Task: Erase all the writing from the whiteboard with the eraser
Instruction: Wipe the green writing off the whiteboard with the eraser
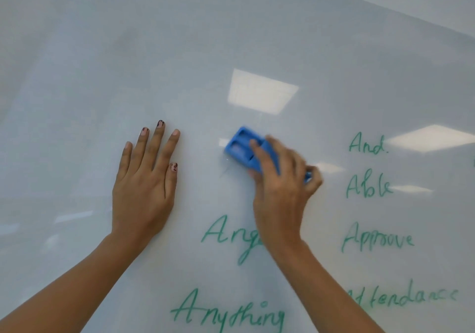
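A glossy whiteboard fills the view. My right hand grips a blue eraser and holds it against the board, blurred by motion. My left hand rests flat on the board with straight fingers, left of the eraser. Green handwriting sits below and to the right: "Ang…", partly hidden by my right wrist, "Anything", "And.", "Able", "Approve" and "attendance". The board around and above the eraser shows no writing.
Ceiling lights reflect on the board at the centre and on the right. The board's top edge runs diagonally at the upper right, with pale wall beyond it.
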